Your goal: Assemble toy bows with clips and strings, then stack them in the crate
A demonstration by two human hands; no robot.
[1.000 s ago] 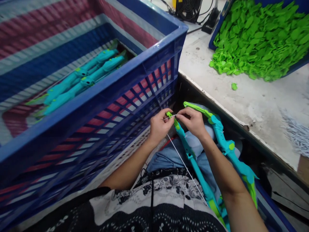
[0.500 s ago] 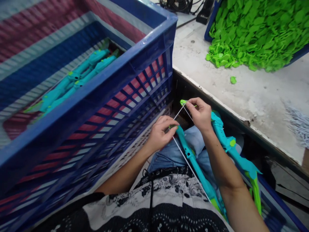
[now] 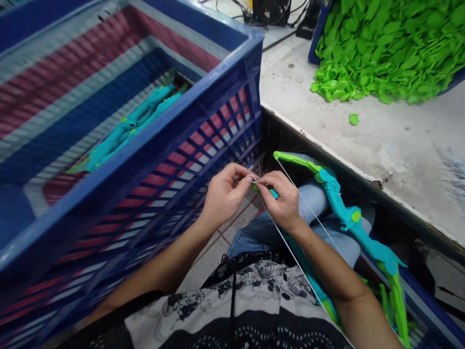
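Close together above my lap, my left hand [image 3: 224, 196] and my right hand [image 3: 282, 198] both pinch a thin white string [image 3: 286, 240], a small loop of it showing between the fingertips. From there the string runs down toward the near toy bow [image 3: 298, 254], which is turquoise with green ends and partly hidden behind my right hand and forearm. A second toy bow [image 3: 337, 199] rests across my knees to the right. Its green tip points up and away, and another string stretches from that tip down behind my right forearm.
On my left stands a large blue crate [image 3: 203, 87] with a striped lining and several turquoise bows [image 3: 141, 116] inside. A white worktable [image 3: 381, 140] holds a heap of green plastic pieces [image 3: 392, 53]. White strings [image 3: 452, 169] lie at its right. A blue bin [image 3: 432, 300] sits lower right.
My right hand has come down and left to my left hand, away from the far green tip. That tip now shows with a string running from it. The head view has shifted slightly.
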